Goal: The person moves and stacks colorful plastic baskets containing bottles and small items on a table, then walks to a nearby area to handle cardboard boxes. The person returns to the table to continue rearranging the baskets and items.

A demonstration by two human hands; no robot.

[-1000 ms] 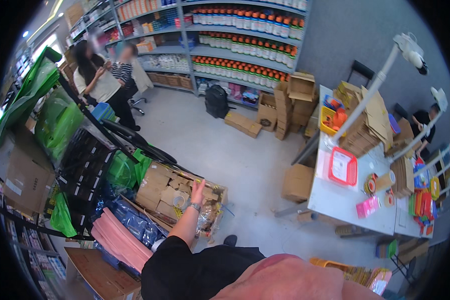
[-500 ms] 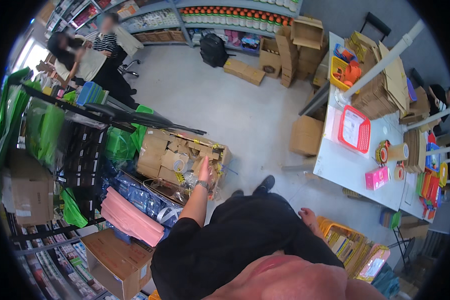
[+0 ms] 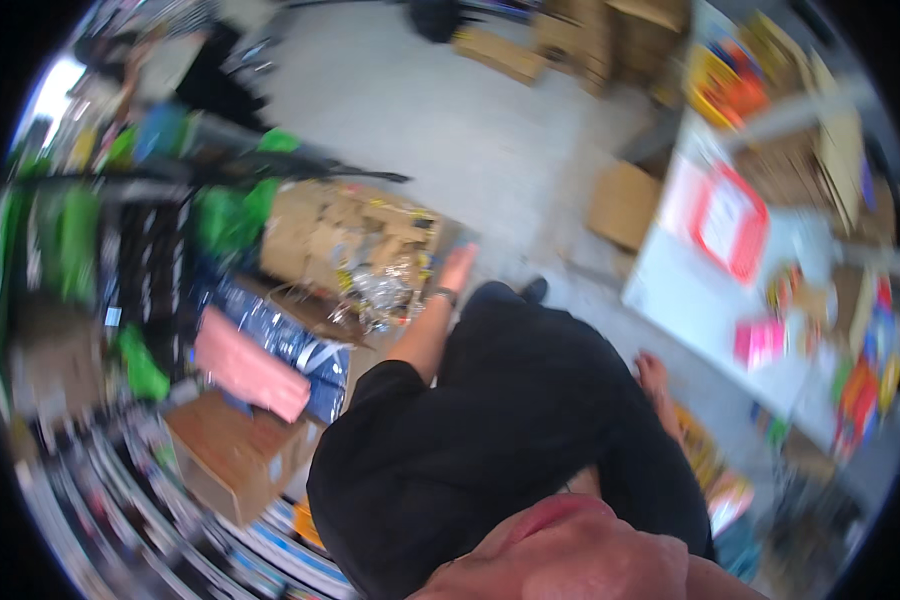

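Observation:
My left hand (image 3: 458,268), with a dark band at its wrist, is held out with straight fingers just right of a large open carton (image 3: 298,235). Nothing shows in it. Cardboard scraps and crumpled clear plastic (image 3: 382,288) fill that carton. On the other side of my body, my right hand (image 3: 653,374) hangs low with its fingers loosely apart and no object in it. It is nearest to a yellow crate (image 3: 692,440), partly hidden behind my arm. Motion blurs much of the picture.
Left of me lie blue plastic-wrapped goods (image 3: 260,318), a pink roll (image 3: 250,365) and a brown box (image 3: 232,450). A white table (image 3: 670,275) on the right bears a red basket (image 3: 756,262) and a pink box (image 3: 760,342). Another person (image 3: 215,75) sits far left.
The view has shifted. My left hand has moved from above the carton to its right side. Clear plastic that was beside that hand now lies over the scraps. My right hand still hangs low.

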